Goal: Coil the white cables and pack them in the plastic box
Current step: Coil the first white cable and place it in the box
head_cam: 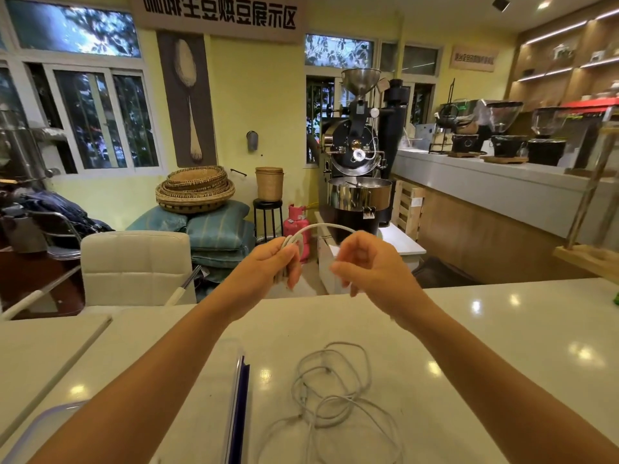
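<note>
While the left hand [268, 262] grips a coiled white cable [321, 226] in curled fingers, right hand [371, 266] fingers pinching its free arc, both raised at 12 o'clock, tangled loose cables [335, 396] on bench [485, 329] at 6 o'clock, plastic box [238, 390] at 7 o'clock.

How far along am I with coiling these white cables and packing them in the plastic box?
Done: nothing clearly finished. The plastic box is mostly hidden, so no packed coil shows. In hand: one white cable, with a few loops gathered in the left hand and the right hand pinching the next stretch. Left: the tangled cables on the table to coil, then everything to pack.
</note>
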Available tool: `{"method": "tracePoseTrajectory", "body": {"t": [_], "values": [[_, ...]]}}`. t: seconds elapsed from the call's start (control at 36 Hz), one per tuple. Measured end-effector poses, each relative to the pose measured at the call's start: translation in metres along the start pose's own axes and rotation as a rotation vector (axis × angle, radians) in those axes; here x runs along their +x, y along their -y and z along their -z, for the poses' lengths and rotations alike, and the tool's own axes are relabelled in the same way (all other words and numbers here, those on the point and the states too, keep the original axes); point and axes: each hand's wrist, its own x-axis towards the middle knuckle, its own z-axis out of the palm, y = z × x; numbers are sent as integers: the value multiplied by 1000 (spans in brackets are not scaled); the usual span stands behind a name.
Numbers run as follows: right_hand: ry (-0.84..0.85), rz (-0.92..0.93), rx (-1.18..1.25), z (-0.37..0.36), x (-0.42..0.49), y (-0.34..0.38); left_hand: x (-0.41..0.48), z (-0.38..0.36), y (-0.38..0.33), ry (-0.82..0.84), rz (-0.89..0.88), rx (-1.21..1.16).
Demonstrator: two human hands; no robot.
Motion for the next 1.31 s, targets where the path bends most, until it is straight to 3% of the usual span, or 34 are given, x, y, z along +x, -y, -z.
{"method": "tracePoseTrajectory", "body": {"t": [0.06, 0.11, 0.28, 0.42, 0.5, 0.64, 0.75, 0.89, 1.06, 1.31], "values": [[-247, 83, -154, -3, 3, -22, 1, -2, -1, 23, -4, -20], [-358, 213, -330, -8, 6, -37, 1, -7, -3, 55, -20, -21], [-500, 475, -414, -19, 13, -46, 0, -16, -9, 120, -18, -66], [-550, 500, -640, -14, 28, -47, -2, -19, -13, 156, 4, -93], [-577, 473, -628, -16, 31, -44, -3, -24, -16, 200, 21, -131], [-405, 337, -336, -16, 36, -45, -4, -34, -25, 255, -6, -207], [-178, 40, -152, -29, 25, -49, 3, -36, -29, 194, -22, -284], [10, -179, 72, -56, 6, -42, 11, -34, -19, 91, -9, -299], [316, -367, 121, -64, -13, -31, 15, -26, -5, -35, -13, -101], [433, -320, -55, -36, -16, -3, 9, -19, 6, 1, -10, 209]]}}
